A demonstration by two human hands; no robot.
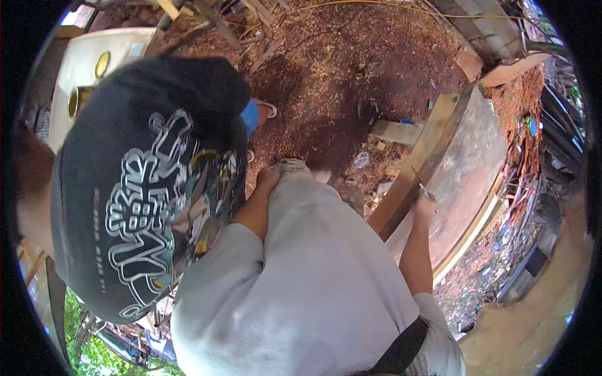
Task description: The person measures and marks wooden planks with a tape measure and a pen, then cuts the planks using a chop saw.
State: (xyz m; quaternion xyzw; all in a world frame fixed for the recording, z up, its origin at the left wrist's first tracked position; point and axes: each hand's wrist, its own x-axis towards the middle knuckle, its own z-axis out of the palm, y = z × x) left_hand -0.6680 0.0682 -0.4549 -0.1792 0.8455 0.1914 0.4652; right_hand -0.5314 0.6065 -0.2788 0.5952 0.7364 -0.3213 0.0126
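1. Far left of the left grip: pale surface (pixel 84 47) carrying a yellow, ring-like piece (pixel 74 103). Neither grip works there.
2. Just left of the left grip: another person (pixel 150 188) in a dark printed shirt, hands not made out.
3. Left grip (pixel 268 178): at the front of the light shirt (pixel 326 269). Cannot tell if spread or closed (fingers too blurred).
4. Beyond and between both grips: ground (pixel 326 81) strewn with chips; some cutting looks done, though of which piece is unclear.
5. Right grip (pixel 425 205): pinching a thin, pencil-like tool (pixel 424 189), slanted up toward the long timber (pixel 401 194).
6. Under and beyond the right grip: broad stained board (pixel 467 166). No fresh line made out on board or timber; marking seems barely begun, if at all. Amount left: cannot tell.
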